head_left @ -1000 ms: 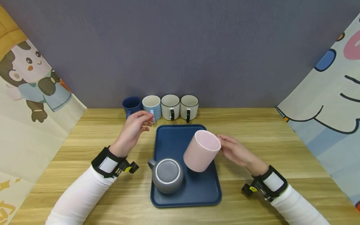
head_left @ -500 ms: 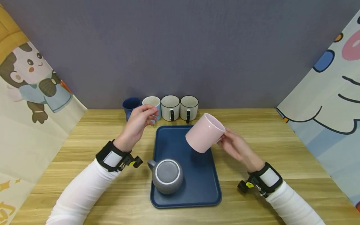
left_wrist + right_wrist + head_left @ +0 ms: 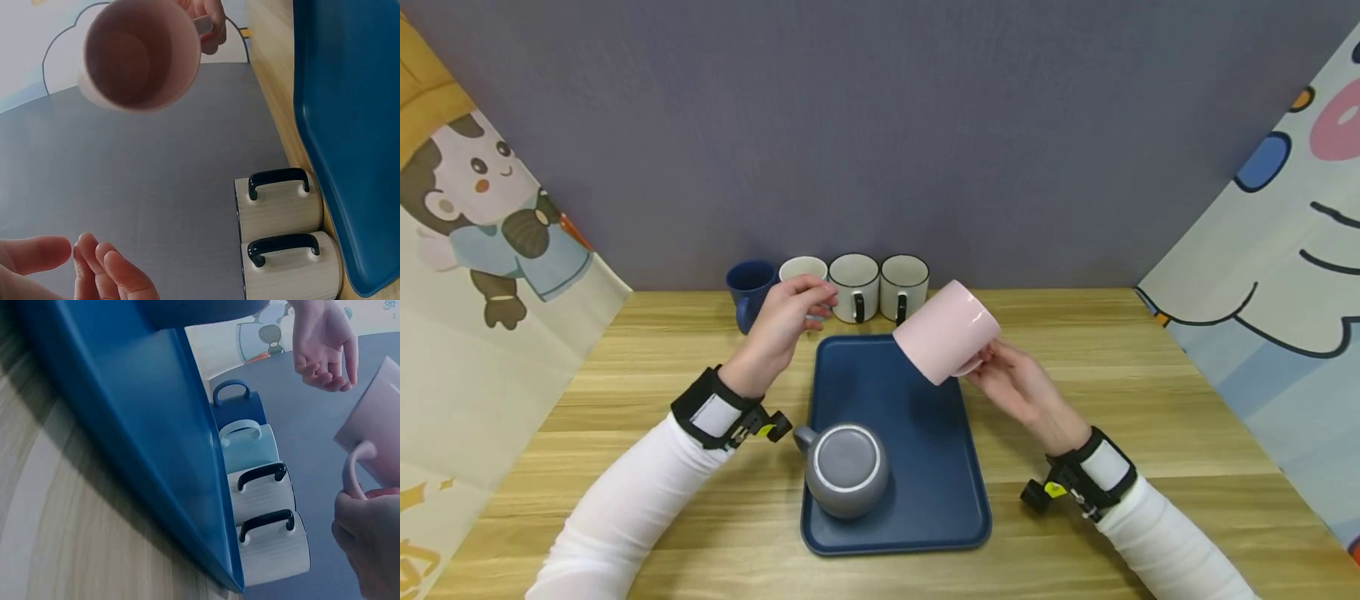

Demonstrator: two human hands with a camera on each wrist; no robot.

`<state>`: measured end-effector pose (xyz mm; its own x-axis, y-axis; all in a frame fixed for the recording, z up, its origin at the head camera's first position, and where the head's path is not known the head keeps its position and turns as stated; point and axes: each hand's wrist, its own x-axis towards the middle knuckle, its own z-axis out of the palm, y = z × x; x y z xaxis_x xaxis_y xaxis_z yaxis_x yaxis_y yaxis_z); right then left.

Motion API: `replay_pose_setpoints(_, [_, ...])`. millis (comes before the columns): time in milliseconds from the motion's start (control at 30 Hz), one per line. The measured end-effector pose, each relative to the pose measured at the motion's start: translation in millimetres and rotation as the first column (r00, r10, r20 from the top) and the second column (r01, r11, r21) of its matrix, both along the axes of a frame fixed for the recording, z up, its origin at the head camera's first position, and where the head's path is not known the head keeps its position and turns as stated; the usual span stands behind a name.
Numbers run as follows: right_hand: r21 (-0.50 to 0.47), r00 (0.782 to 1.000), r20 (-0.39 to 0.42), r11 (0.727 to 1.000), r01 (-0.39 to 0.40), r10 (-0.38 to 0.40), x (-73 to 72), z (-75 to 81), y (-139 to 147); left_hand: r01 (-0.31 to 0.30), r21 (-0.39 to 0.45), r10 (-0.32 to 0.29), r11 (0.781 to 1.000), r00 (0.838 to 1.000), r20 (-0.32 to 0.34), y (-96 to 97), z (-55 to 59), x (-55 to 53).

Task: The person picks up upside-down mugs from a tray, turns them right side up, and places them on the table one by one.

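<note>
A pink mug [image 3: 947, 332] is held tilted in the air above the far right part of the blue tray [image 3: 917, 508]. My right hand [image 3: 1026, 392] grips its handle, seen more closely in the right wrist view [image 3: 353, 472]. The mug's inside [image 3: 134, 59] shows in the left wrist view, while in the head view its mouth is hidden. My left hand [image 3: 782, 329] hovers left of the tray's far end with loosely bent fingers and holds nothing. It partly covers the light blue mug [image 3: 803, 267]. An upside-down grey mug [image 3: 847, 469] rests on the tray's near left part.
Along the grey back wall stand a dark blue mug [image 3: 750, 283], the light blue mug and two white mugs [image 3: 853, 279] with black handles, side by side. Wooden tabletop [image 3: 1090, 350] surrounds the tray. Printed cloths [image 3: 497, 250] hang at both sides.
The pink mug has risen from low over the tray, moved away from me and tipped further, turning its mouth out of the head view. My left hand has shifted slightly right.
</note>
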<state>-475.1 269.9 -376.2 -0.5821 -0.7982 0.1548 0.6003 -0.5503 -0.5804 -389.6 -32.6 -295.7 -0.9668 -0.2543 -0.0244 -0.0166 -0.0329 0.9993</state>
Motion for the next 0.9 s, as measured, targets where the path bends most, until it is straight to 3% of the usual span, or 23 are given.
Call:
replay_pose_setpoints(333, [-0.091,0.984,0.169,0.995,-0.043,0.058,-7.4,1.7,-5.1,0.02,-0.076,-0.019,0.997,1.0,0.005,11.7,-2.2,-11.3])
replay_pose_setpoints(900, [-0.274,0.908,0.367,0.956,-0.104,0.204,-19.1,2.6,-18.2,0.049,-0.125,-0.046,0.991,0.998,0.033,34.6,-13.6,-31.8])
